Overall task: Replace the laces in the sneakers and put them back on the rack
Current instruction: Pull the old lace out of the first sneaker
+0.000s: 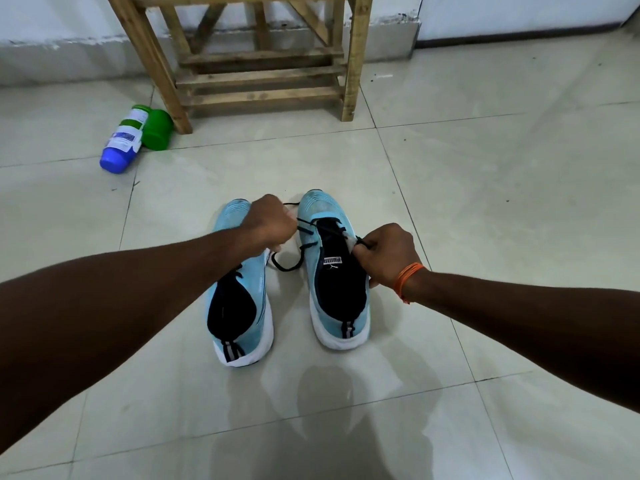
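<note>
Hands (pixel 268 221) (pixel 388 252) fisted, pulling black lace (pixel 304 233) over right sneaker (pixel 337 271)

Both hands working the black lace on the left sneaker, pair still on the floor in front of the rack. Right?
Not quite: the head view shows the left hand and right hand working the black lace on the right sneaker, not the left sneaker. The rest holds: the pair stands on the floor in front of the wooden rack.
</note>
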